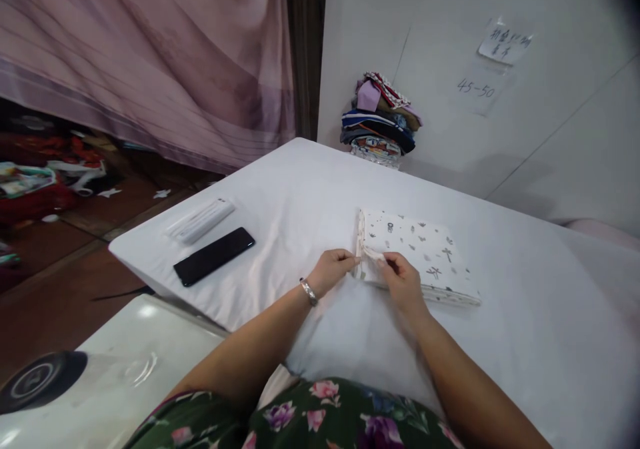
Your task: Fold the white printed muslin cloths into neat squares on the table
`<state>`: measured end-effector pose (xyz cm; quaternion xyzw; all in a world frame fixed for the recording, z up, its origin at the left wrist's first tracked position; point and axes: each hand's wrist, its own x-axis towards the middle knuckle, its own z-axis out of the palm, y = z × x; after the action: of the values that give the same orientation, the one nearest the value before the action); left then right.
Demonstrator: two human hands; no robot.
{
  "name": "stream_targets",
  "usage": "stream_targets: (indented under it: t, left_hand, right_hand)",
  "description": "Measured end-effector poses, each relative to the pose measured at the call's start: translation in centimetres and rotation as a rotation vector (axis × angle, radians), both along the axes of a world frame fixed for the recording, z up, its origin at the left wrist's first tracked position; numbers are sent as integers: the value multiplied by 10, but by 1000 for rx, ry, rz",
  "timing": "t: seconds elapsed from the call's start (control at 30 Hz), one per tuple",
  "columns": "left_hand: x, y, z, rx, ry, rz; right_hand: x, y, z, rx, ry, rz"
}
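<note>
A folded white cloth with small dark plant prints lies flat on the white-covered table. My left hand, with a silver bracelet at the wrist, pinches the cloth's left edge near its front corner. Just to the right, my right hand has a top layer of the same cloth between thumb and fingers, lifting it slightly off the layers beneath. Several folded layers show along the front edge. Whether the cloth is one piece or several, I cannot tell.
A black phone and a white plastic-looking packet lie on the table at left. Folded clothes are stacked by the wall at the back. A pale stand with a dark round object is at lower left.
</note>
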<state>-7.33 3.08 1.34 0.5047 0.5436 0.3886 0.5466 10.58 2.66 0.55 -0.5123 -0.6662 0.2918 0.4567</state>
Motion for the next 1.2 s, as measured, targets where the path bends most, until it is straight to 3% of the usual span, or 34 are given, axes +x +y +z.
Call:
stream_targets:
  t: [0.13,0.27,0.5,0.63,0.73,0.87,1.03,1.2]
  left_hand:
    - [-7,-2,-2,92,264,4]
    - [1,-9,-4,116,359,-105]
    - [16,-12,-7,206,561,-86]
    - [18,-10,-9,163,401,-73]
    - [15,-8,-5,-49,98,-56]
    - [6,-5,2,-259,-275,-139]
    - [-1,-4,6,-293,-334,-172]
    - [-3,-3,7,-241,-278,-200]
  right_hand:
    - [1,0,2,-116,135,-52]
    - [-1,-2,3,-48,84,-27]
    - [-4,-5,2,27,37,-7]
    - [-5,-6,2,64,4,9]
    - [-5,-7,2,115,-49,39]
    - [-5,-10,1,276,-239,144]
    - [-6,-11,-3,373,-396,186]
    - [-5,-8,-4,228,-243,140]
